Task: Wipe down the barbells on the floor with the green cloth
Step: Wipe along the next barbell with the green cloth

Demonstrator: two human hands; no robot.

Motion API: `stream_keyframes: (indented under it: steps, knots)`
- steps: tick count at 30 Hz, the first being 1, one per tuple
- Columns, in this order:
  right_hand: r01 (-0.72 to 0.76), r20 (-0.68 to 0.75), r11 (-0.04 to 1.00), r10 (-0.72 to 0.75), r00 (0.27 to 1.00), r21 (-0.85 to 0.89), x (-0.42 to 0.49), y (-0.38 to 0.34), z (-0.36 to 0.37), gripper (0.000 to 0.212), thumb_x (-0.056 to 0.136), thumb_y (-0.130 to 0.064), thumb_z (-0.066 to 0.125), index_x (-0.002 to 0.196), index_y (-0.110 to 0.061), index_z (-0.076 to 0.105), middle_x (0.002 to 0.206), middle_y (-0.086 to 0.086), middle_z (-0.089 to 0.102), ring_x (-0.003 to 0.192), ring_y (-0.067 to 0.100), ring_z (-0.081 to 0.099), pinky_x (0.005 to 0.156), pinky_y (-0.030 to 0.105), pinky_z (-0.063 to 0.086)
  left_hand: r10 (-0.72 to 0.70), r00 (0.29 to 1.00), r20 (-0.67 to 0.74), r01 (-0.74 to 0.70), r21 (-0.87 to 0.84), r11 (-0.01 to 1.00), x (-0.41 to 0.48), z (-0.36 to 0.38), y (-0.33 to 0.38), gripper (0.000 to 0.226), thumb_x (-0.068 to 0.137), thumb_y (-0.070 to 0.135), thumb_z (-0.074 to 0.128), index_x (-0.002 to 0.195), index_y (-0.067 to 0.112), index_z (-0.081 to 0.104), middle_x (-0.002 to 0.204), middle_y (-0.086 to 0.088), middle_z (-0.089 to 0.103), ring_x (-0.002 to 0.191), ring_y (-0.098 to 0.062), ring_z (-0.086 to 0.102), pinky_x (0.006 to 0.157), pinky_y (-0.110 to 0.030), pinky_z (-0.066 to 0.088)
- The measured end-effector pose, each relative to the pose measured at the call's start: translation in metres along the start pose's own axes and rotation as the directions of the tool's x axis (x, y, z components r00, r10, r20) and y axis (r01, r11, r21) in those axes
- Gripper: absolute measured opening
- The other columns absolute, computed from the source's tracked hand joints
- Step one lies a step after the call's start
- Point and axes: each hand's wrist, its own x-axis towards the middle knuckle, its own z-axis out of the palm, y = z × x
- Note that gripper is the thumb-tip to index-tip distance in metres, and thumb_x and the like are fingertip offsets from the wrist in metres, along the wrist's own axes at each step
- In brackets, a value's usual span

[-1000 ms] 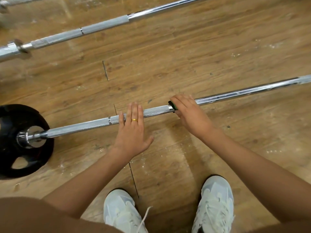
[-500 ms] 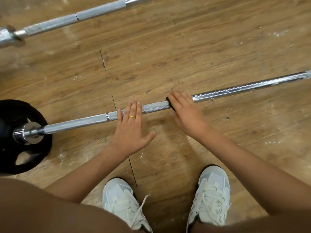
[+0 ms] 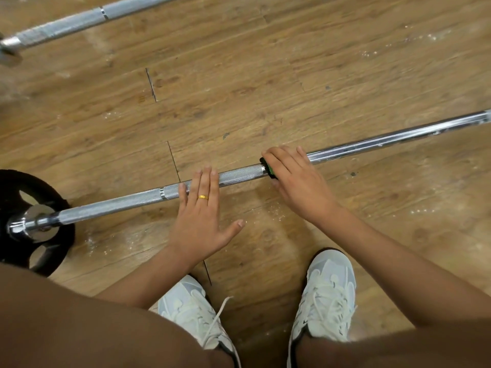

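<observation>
Gripping green cloth (image 3: 269,170) round barbell (image 3: 239,176), right hand (image 3: 297,181) fingers (image 3: 279,158) covering it

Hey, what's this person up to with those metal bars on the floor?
They are cleaning gym gear. Bent over a barbell lying on the wooden floor, the person grips a green cloth round the bar with the right hand, just where the rough grip meets the smooth part. The left hand rests flat on the bar. A black weight plate sits on its left end. A second barbell lies further off, untouched.
</observation>
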Motion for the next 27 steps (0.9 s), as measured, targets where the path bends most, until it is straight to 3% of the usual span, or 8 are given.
stream_keyframes:
  steps: [4, 7, 10, 13, 16, 20, 23, 27]
  knots:
    - [-0.052, -0.055, 0.998, 0.053, 0.997, 0.024, -0.014, -0.017, 0.009, 0.062, 0.092, -0.002, 0.06, 0.15, -0.007, 0.038, 0.152, 0.009, 0.041, 0.146, 0.029, 0.03, 0.123, 0.047, 0.015, -0.01, 1.0, 0.008, 0.01, 0.006, 1.0, -0.011, 0.003, 0.009, 0.112, 0.088, 0.084, 0.027, 0.16, 0.006, -0.01, 0.168, -0.01, -0.015, 0.154, -0.023, -0.019, 0.123, -0.053, -0.008]
    - [0.008, -0.041, 1.0, -0.008, 0.999, -0.005, -0.022, -0.032, 0.018, 0.073, 0.087, 0.004, 0.062, 0.153, -0.005, 0.033, 0.156, 0.011, 0.036, 0.149, 0.031, 0.024, 0.124, 0.045, 0.012, -0.008, 1.0, 0.013, 0.008, 0.022, 1.0, -0.02, 0.007, 0.013, 0.113, 0.088, 0.083, 0.028, 0.16, 0.004, -0.008, 0.168, -0.011, -0.016, 0.155, -0.025, -0.018, 0.123, -0.054, -0.006]
    - [0.027, -0.02, 0.999, -0.027, 0.999, -0.023, -0.03, -0.028, 0.015, 0.075, 0.089, -0.002, 0.061, 0.155, -0.01, 0.028, 0.158, 0.008, 0.033, 0.151, 0.026, 0.02, 0.125, 0.042, 0.008, 0.021, 1.0, 0.004, -0.022, 0.034, 0.999, -0.031, 0.011, 0.013, 0.11, 0.09, 0.08, 0.029, 0.16, 0.003, -0.004, 0.169, -0.014, -0.011, 0.156, -0.028, -0.012, 0.123, -0.057, 0.001]
    - [-0.072, -0.026, 0.997, 0.073, 0.997, 0.041, -0.043, -0.022, 0.006, 0.072, 0.088, -0.009, 0.061, 0.154, -0.009, 0.031, 0.157, 0.008, 0.034, 0.151, 0.026, 0.021, 0.125, 0.042, 0.008, 0.037, 0.999, -0.011, -0.036, 0.056, 0.998, -0.04, 0.015, 0.014, 0.109, 0.091, 0.079, 0.031, 0.16, 0.001, -0.001, 0.169, -0.015, -0.009, 0.156, -0.03, -0.009, 0.123, -0.058, 0.005]
    - [-0.108, 0.004, 0.993, 0.107, 0.994, 0.055, -0.05, -0.037, 0.005, 0.072, 0.09, -0.023, 0.059, 0.153, -0.005, 0.03, 0.158, 0.011, 0.031, 0.153, 0.029, 0.015, 0.125, 0.047, 0.012, 0.044, 0.998, -0.033, -0.042, 0.06, 0.997, -0.047, 0.021, 0.018, 0.11, 0.091, 0.079, 0.032, 0.159, -0.001, 0.002, 0.169, -0.016, -0.008, 0.156, -0.031, -0.008, 0.123, -0.057, 0.002]
    - [-0.03, 0.072, 0.999, 0.031, 0.997, -0.012, -0.058, -0.045, 0.008, 0.081, 0.089, -0.028, 0.059, 0.157, -0.008, 0.022, 0.162, 0.009, 0.025, 0.154, 0.027, 0.011, 0.126, 0.044, 0.008, 0.062, 0.997, -0.046, -0.059, 0.058, 0.997, -0.058, 0.027, 0.018, 0.11, 0.091, 0.077, 0.035, 0.159, -0.001, 0.001, 0.168, -0.016, -0.009, 0.156, -0.033, -0.006, 0.123, -0.06, 0.005]
    - [-0.092, 0.041, 0.996, 0.092, 0.995, 0.01, -0.066, -0.034, 0.005, 0.08, 0.089, -0.025, 0.063, 0.157, -0.009, 0.024, 0.161, 0.008, 0.028, 0.154, 0.024, 0.014, 0.126, 0.043, 0.008, 0.067, 0.996, -0.056, -0.064, 0.053, 0.997, -0.063, 0.032, 0.02, 0.109, 0.091, 0.077, 0.036, 0.159, -0.002, 0.002, 0.168, -0.018, -0.008, 0.156, -0.034, -0.005, 0.123, -0.059, 0.003]
    - [-0.153, 0.002, 0.986, 0.154, 0.988, 0.063, -0.074, -0.049, 0.007, 0.077, 0.09, -0.037, 0.059, 0.154, -0.006, 0.029, 0.161, 0.011, 0.028, 0.154, 0.027, 0.008, 0.125, 0.047, 0.011, 0.08, 0.994, -0.076, -0.076, 0.046, 0.996, -0.07, 0.037, 0.022, 0.109, 0.091, 0.076, 0.038, 0.159, -0.001, -0.001, 0.168, -0.018, -0.007, 0.156, -0.035, -0.004, 0.123, -0.057, -0.003]
